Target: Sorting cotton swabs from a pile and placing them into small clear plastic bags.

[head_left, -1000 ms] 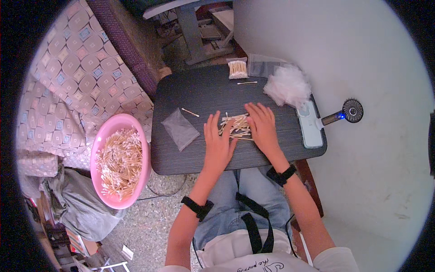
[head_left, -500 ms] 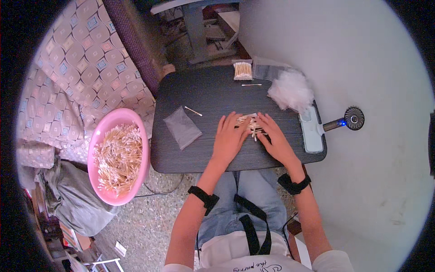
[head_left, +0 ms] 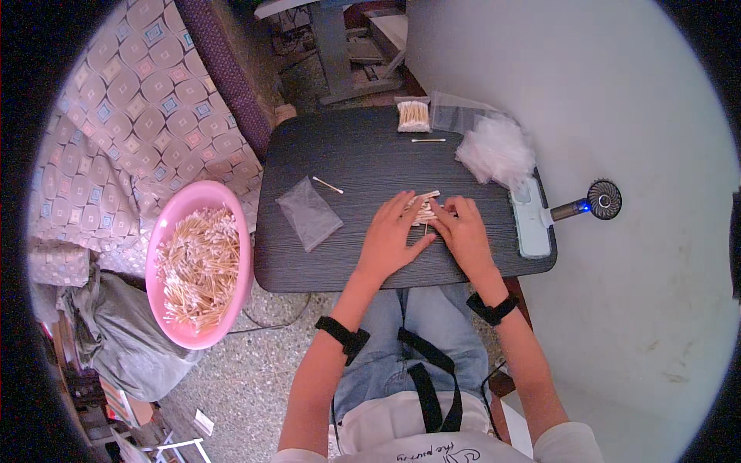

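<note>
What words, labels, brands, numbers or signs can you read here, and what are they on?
White shirt: dark script lettering across the front; I won't copy the words out.
Pale phone: any marking is too small to read.
White card on the floor: too small to read.
Swab packet and clear bag: no readable text.

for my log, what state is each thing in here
Swab bunch: loose, uneven
Left hand: thumb spread, touching the bunch
Right hand: partly curled, touching the bunch
Swab packet: filled
Left-side bag: lying flat
Bag heap: crumpled
Pink basin: heaped with swabs
Fan: blue light lit, spinning unclear
</note>
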Available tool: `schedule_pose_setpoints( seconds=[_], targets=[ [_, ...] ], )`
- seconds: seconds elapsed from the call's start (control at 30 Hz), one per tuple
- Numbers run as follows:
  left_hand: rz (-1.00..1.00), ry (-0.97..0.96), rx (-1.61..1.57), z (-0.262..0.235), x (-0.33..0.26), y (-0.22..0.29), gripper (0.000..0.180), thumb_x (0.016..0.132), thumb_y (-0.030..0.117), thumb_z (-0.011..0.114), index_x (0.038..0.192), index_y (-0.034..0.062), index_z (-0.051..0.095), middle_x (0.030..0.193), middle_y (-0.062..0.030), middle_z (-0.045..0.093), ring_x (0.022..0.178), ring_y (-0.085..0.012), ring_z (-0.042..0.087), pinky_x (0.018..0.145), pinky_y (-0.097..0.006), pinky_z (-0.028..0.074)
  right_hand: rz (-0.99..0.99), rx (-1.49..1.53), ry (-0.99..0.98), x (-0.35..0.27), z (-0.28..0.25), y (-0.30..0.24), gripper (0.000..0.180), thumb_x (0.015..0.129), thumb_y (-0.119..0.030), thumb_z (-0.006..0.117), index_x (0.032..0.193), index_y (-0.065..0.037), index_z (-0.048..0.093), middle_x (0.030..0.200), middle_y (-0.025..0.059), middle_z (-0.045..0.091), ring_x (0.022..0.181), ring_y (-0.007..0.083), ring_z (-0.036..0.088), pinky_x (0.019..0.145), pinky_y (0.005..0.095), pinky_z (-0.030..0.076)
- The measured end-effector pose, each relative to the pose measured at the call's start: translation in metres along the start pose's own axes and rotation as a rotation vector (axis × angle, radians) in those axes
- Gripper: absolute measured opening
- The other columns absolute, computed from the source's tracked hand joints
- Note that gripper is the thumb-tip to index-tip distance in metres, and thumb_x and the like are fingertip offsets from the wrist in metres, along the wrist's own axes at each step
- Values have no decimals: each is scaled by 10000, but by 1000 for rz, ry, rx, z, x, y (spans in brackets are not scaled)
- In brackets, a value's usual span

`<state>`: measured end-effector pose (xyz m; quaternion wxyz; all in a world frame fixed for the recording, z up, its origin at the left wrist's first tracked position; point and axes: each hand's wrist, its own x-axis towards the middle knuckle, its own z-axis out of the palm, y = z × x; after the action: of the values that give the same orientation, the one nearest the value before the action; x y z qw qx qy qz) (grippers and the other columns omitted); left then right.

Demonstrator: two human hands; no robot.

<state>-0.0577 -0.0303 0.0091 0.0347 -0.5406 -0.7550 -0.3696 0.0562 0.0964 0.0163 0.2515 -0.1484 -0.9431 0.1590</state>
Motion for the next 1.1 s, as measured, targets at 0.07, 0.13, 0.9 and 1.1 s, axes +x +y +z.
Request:
schedule_pose_setpoints(
  seconds=[0.07, 0.13, 0.9, 1.1],
  targets=[
    [24, 0, 8, 2, -1, -3, 407, 861, 131, 558, 1256, 42, 517, 1308, -150, 490, 1226, -322, 443, 1038, -426, 336, 11, 1, -39, 1, 1, -1, 418, 752, -139, 679, 1161, -84, 612, 990, 99, 541, 953, 275, 509, 839, 374, 441],
    [45, 4, 23, 3, -2, -10, 424, 853, 129, 565, 1264, 45, 509, 1315, -152, 482, 1216, -321, 453, 1035, -429, 339, -15, 101, 84, 4, 3, -3, 534, 777, -135, 658, 1287, -85, 507, 1125, 137, 537, 1077, 327, 483, 930, 386, 415],
    [58, -86, -93, -3, 3, -11, 616, 883, 335, 537, 1329, -47, 348, 1333, -241, 398, 1261, -393, 354, 1077, -447, 255, -59, 708, -124, 26, 12, 3, 734, 709, -37, 634, 1376, -68, 331, 1271, 178, 481, 1181, 343, 469, 1029, 389, 346],
    [36, -148, -123, -14, -3, -8, 580, 863, 304, 572, 1302, -32, 397, 1277, -214, 433, 1192, -376, 388, 1058, -435, 280, -104, 626, -208, 23, 3, 8, 652, 750, -32, 623, 1353, -65, 376, 1210, 163, 510, 1126, 328, 503, 997, 379, 374]
  ],
)
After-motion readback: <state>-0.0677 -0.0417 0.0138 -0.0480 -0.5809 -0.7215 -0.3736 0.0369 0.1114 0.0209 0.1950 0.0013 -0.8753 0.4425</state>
